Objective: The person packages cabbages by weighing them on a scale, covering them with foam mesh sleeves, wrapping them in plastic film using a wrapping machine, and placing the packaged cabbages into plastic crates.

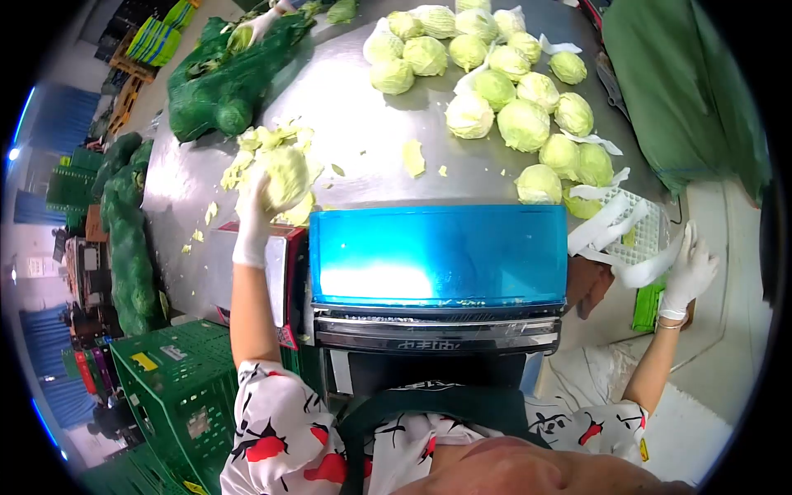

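My left hand (253, 198), in a white glove, grips a pale green cabbage (286, 177) at the left of the steel table, over a pile of loose leaves (268, 142). Off to the right, my right hand (693, 268), also gloved, has its fingers closed on the end of a white strip (656, 268). That strip runs toward other white strips lying over a white plastic basket (648, 216). Between my hands stands a machine with a shiny blue top (437, 252).
Many cabbages (523, 125) are grouped on the table's far right side. A green net sack (216, 91) lies at the far left, with another person's gloved hand (268, 21) at it. Green crates (177, 363) stand at lower left. A green cover (685, 91) hangs at right.
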`<state>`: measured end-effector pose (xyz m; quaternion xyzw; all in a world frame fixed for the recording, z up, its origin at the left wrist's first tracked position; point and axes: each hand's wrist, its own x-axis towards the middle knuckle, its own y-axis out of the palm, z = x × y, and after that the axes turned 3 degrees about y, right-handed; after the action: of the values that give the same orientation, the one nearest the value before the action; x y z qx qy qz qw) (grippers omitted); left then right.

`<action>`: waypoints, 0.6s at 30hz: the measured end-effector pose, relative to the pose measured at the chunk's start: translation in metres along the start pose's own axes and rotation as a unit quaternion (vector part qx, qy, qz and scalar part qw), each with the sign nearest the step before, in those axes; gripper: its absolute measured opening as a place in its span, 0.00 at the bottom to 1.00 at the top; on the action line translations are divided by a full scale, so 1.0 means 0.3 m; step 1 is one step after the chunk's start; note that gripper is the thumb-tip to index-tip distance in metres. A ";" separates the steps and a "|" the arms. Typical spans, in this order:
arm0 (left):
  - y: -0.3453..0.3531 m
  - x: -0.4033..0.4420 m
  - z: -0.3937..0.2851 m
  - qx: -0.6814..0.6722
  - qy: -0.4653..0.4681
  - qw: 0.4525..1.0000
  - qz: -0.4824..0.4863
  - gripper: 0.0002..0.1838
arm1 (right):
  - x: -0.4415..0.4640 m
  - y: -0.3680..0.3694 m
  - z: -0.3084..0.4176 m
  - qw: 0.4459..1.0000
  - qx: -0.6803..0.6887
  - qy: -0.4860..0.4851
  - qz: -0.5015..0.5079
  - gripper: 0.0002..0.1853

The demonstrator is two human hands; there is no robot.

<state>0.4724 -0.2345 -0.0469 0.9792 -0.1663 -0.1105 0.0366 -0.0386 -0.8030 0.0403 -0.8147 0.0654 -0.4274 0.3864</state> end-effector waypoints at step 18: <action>-0.080 -0.848 -0.056 0.203 0.245 0.945 -0.073 0.35 | -0.037 -0.832 1.195 0.499 0.672 0.041 0.546 0.04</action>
<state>0.2499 -0.1263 0.0189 0.9721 -0.0987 0.1669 -0.1319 0.1663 -0.4194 0.0839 -0.0932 0.2059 -0.0800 0.9708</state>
